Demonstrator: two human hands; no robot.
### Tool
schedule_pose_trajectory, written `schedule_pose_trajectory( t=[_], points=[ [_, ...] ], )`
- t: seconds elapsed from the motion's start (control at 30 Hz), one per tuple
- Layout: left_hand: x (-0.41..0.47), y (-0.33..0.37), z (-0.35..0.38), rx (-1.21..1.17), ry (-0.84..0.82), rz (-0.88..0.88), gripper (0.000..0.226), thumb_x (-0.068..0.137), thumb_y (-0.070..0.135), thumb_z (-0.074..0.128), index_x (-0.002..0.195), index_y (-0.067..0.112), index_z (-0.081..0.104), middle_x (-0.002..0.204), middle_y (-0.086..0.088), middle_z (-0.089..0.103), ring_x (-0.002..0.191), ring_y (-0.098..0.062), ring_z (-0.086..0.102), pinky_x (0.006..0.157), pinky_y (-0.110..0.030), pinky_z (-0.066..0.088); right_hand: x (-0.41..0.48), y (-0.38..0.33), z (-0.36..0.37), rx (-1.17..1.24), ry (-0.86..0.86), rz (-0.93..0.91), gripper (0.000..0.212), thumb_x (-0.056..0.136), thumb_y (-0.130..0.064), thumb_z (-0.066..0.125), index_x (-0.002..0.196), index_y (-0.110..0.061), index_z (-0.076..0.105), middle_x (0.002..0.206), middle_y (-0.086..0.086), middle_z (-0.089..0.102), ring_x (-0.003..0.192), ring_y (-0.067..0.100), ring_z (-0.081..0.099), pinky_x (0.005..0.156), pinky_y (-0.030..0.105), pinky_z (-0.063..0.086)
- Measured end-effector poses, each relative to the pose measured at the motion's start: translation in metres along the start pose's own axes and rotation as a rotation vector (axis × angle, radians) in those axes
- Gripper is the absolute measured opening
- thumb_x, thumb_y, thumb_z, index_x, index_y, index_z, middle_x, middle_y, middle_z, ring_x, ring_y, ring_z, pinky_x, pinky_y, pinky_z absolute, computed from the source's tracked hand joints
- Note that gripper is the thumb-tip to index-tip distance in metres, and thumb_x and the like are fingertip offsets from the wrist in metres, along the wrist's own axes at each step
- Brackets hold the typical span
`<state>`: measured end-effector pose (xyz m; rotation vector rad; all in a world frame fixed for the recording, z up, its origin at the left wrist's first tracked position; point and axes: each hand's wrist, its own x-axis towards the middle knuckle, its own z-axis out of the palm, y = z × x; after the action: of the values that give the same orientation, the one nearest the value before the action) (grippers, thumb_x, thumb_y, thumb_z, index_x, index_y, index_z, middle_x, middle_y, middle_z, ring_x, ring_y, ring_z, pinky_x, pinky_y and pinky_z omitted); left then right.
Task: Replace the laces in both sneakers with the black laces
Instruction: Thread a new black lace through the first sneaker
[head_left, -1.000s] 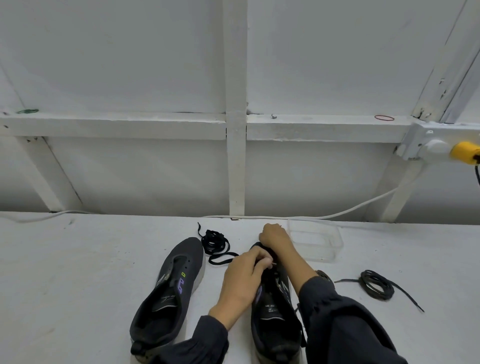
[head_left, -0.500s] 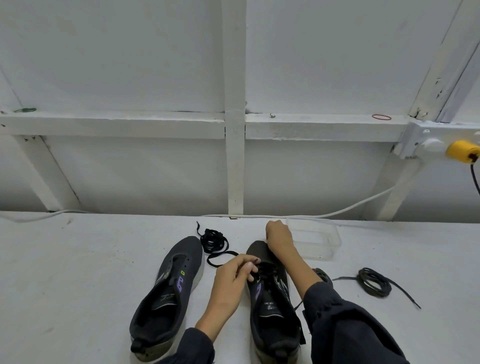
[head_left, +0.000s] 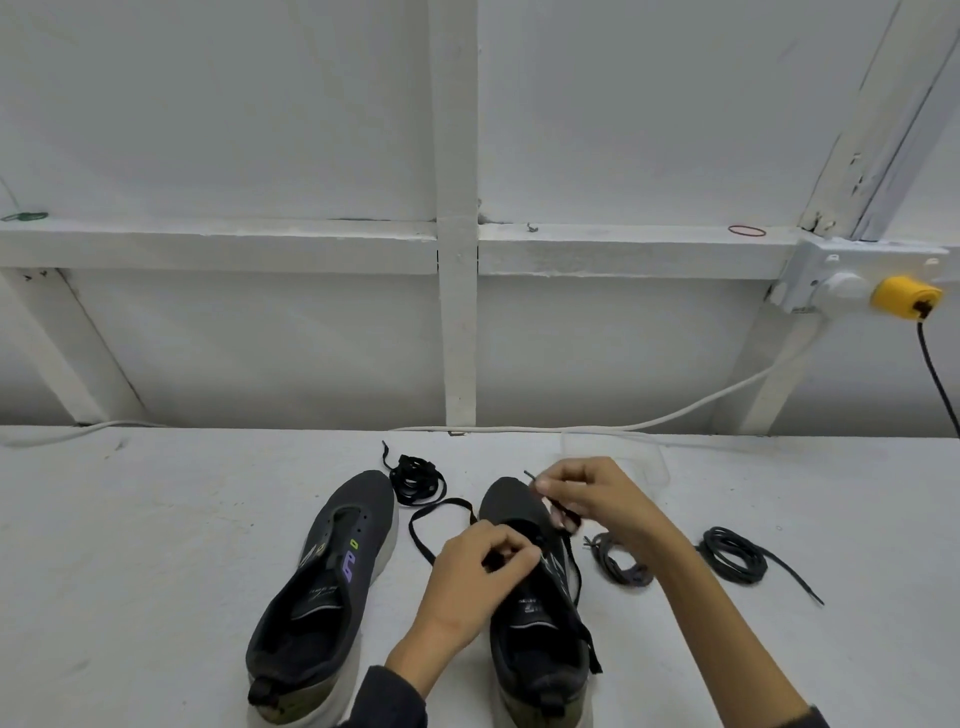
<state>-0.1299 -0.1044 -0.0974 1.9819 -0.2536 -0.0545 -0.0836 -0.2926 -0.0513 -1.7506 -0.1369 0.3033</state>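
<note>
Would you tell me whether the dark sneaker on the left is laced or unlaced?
Unlaced: the dark grey mesh sneaker shows bare eyelets, with no lace across its tongue.

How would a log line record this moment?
lacing right sneaker | left hand pinches black lace at eyelets | right hand pinches its end above toe | left sneaker unlaced

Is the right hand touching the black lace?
Touching. Head view: the right hand pinches the black lace near its tip, above the right sneaker.
</note>
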Motion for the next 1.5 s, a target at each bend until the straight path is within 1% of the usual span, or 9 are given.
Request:
schedule_pose_trajectory(
  t=[0.17,0.37,0.6,0.77,0.87,1.07,1.17,1.27,1.5],
  points=[
    [-0.001,0.0,0.004,0.229,-0.01,-0.029,0.022,0.08,0.058,0.065,0.083,0.037,0.07,0.087,0.012,0.056,0.082,-0.001,0.055,0.071,-0.019,0.043,-0.033,0.019,-0.006,-0.128,0.003,0.062,0.009,0.087,-0.014,0.071,0.082,-0.011,0.078,0.061,0.001,0.061,0.047,0.012,0.035,0.046,0.018,0.025],
    [-0.004,-0.004,0.001,0.259,-0.144,0.012,0.02,0.079,0.04,0.066,0.098,0.044,0.068,0.093,0.012,0.049,0.082,0.0,0.052,0.079,-0.02,0.046,-0.05,0.033,-0.009,-0.115,0.033,0.074,0.011,0.088,-0.017,0.071,0.08,-0.012,0.077,0.053,-0.007,0.046,0.051,0.009,0.032,0.051,0.019,0.025],
    [-0.005,-0.002,0.001,0.415,-0.107,0.096,0.031,0.076,0.048,0.07,0.104,0.039,0.067,0.097,0.016,0.041,0.085,0.0,0.047,0.069,-0.014,0.038,-0.067,0.027,-0.008,-0.051,-0.24,0.079,0.016,0.088,-0.023,0.067,0.09,-0.007,0.07,0.082,0.008,0.065,0.073,0.024,0.063,0.059,0.028,0.048],
    [-0.004,0.0,0.0,0.446,-0.097,0.188,0.019,0.078,0.046,0.069,0.093,0.034,0.068,0.095,0.017,0.04,0.087,-0.001,0.047,0.07,-0.015,0.038,-0.076,0.025,-0.014,-0.067,-0.369,0.096,0.014,0.09,-0.019,0.069,0.093,-0.006,0.072,0.091,0.006,0.068,0.087,0.02,0.065,0.076,0.033,0.053],
    [-0.003,0.002,0.0,0.264,-0.049,0.169,0.009,0.08,0.038,0.069,0.089,0.035,0.066,0.096,0.016,0.049,0.089,-0.001,0.052,0.073,-0.014,0.041,-0.08,0.024,-0.013,-0.149,-0.405,0.081,0.013,0.086,-0.02,0.073,0.092,-0.008,0.076,0.09,-0.002,0.068,0.085,0.012,0.063,0.076,0.029,0.051],
    [0.001,0.005,0.001,0.028,0.075,0.084,0.01,0.084,0.026,0.072,0.086,0.034,0.067,0.082,0.009,0.055,0.082,-0.005,0.055,0.069,-0.017,0.044,-0.076,0.021,-0.015,-0.105,-0.212,0.058,0.009,0.081,-0.016,0.077,0.082,-0.007,0.077,0.079,0.003,0.068,0.073,0.013,0.059,0.068,0.026,0.046],
    [0.0,0.006,0.0,-0.029,0.089,0.036,0.012,0.086,0.025,0.071,0.093,0.033,0.065,0.08,0.01,0.054,0.076,-0.001,0.054,0.072,-0.019,0.048,-0.066,0.017,-0.018,-0.033,0.185,-0.001,0.007,0.079,-0.018,0.079,0.075,-0.013,0.077,0.073,0.001,0.069,0.069,0.015,0.061,0.065,0.027,0.044],
    [-0.003,0.005,0.0,0.004,0.091,0.041,0.01,0.084,0.029,0.071,0.087,0.035,0.064,0.082,0.011,0.055,0.078,-0.001,0.055,0.07,-0.016,0.046,-0.057,0.021,-0.017,-0.308,0.512,-0.143,0.016,0.082,-0.015,0.076,0.071,-0.027,0.075,0.083,-0.011,0.069,0.076,0.008,0.066,0.065,0.024,0.051],
    [-0.006,0.008,0.007,0.4,0.029,0.052,0.012,0.08,0.045,0.066,0.088,0.036,0.07,0.095,0.014,0.045,0.077,-0.003,0.05,0.061,-0.013,0.035,-0.059,0.032,0.001,-0.457,0.112,-0.041,0.016,0.081,-0.018,0.074,0.072,-0.03,0.077,0.063,-0.005,0.07,0.054,0.013,0.061,0.059,0.032,0.052]
  ],
)
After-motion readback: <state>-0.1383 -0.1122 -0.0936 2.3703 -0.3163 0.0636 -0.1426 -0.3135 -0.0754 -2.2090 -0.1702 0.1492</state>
